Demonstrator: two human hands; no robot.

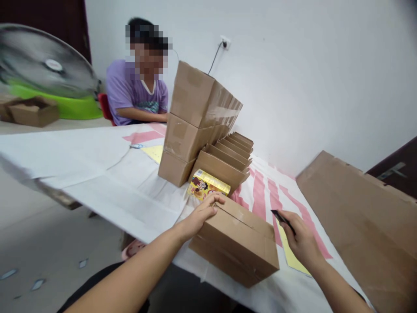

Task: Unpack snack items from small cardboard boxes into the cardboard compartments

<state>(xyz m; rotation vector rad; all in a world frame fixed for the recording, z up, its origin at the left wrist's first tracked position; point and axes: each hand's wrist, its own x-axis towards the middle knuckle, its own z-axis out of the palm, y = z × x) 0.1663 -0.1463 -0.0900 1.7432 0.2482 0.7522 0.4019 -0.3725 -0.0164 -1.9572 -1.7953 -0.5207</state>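
A closed cardboard box [241, 243] sits at the table's near edge, with a narrow slit along its top seam. My left hand [205, 213] grips its far left corner, fingers bent over the top edge. In my right hand [301, 239], closed around its handle, is a black box cutter [283, 221]. The cutter's tip points left and is apart from the box, just past its right end. Right behind the box lies a yellow printed snack packet [208, 184], partly covered by my left fingers and the box.
Stacked taped cartons [189, 100] form a tall row behind. Several open cartons [224, 158] stand beside them. A person in a purple shirt [130, 87] sits across the cloth-covered table [74, 161]. A large cardboard sheet [358, 226] leans at right; a fan [48, 65] stands far left.
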